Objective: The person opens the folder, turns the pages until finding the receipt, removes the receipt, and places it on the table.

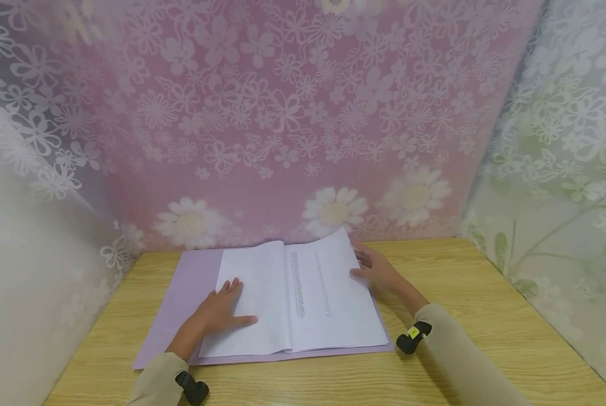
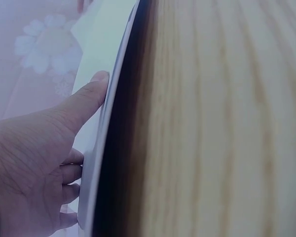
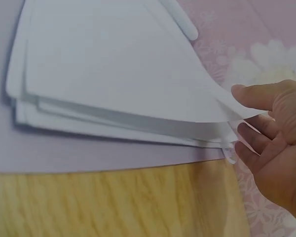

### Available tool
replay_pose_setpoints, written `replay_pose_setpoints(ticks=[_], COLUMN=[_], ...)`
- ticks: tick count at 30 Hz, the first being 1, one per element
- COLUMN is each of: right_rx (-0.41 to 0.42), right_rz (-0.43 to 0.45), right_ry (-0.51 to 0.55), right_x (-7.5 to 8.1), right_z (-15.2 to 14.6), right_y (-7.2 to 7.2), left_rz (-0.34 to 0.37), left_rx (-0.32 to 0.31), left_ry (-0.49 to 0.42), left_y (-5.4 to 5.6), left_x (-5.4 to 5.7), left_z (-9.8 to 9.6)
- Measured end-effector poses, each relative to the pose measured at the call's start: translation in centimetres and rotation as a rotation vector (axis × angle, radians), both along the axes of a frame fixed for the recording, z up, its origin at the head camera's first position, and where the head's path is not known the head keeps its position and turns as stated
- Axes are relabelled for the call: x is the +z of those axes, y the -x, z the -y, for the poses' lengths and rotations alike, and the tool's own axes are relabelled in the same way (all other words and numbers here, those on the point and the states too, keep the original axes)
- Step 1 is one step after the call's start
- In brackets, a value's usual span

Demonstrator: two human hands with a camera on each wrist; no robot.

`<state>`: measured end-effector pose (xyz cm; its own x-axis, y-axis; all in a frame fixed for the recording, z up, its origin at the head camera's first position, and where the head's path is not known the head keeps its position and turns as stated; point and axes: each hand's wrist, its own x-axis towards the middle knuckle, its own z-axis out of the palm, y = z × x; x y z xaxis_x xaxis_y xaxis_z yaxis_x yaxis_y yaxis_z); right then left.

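Openly spread, a lilac folder (image 1: 181,299) on a wooden table (image 1: 303,386), left hand (image 1: 216,313) with fingers apart resting on the folder's left page (image 1: 262,287), right hand (image 1: 379,273) pinching a raised sheet (image 1: 336,293) near the folder's far right corner

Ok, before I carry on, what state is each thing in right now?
Lilac rectangular cover: open, lying on the yellowish wood-grain table.
White left-hand paper page: turned open, no print visible, under the left hand.
White printed right-hand paper page: far outer corner raised.
Bare left hand: fingers spread, resting on the left-hand page.
Bare right hand: holding the printed page's outer edge, thumb on top.
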<state>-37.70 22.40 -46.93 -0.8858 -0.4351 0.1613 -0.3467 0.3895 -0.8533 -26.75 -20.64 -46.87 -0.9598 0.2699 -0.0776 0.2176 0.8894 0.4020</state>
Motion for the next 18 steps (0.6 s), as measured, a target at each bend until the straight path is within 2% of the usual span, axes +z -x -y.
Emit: replay_pose_setpoints(ticks=[8,14,18], right_rx=[-0.012,0.062,0.103], right_rz=[0.087,0.148,0.173], right_ry=[0.075,0.131,0.098], right_x=[1.3,2.3,2.5], right_z=[-0.5,-0.5,-0.5], right_y=[-0.8,-1.9,-2.3], left_rz=[-0.006,-0.006,0.003], left_rx=[-0.001,-0.005,-0.004], left_ry=[-0.007,-0.01,-0.02], left_y=[0.1,0.1,0.1], left_x=[-0.1,-0.1,-0.2], left_z=[0.0,0.1,0.1])
